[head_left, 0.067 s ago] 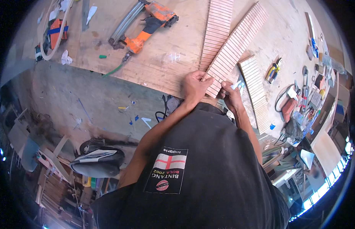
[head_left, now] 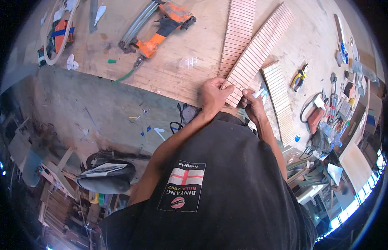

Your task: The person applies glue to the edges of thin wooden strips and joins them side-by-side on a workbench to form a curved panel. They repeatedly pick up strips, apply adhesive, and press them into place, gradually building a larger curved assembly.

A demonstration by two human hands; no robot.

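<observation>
While a white tube (head_left: 100, 15) and an orange nail gun (head_left: 167, 27) lie toward eleven o'clock, the left hand (head_left: 213, 96) pinches the near end of a slatted strip (head_left: 259, 55) at one o'clock; a loose grip might let it skew. Beside it, the right hand (head_left: 254, 106) curls its fingers around what looks like a small white bottle (head_left: 262, 95), contents hidden from me; a hard squeeze could dribble them astray.

I see the worker's black short-sleeved T-shirt (head_left: 244, 187), printed with a red-crossed white flag (head_left: 185, 176) and, near that flag, a round pinkish emblem (head_left: 177, 203).
</observation>
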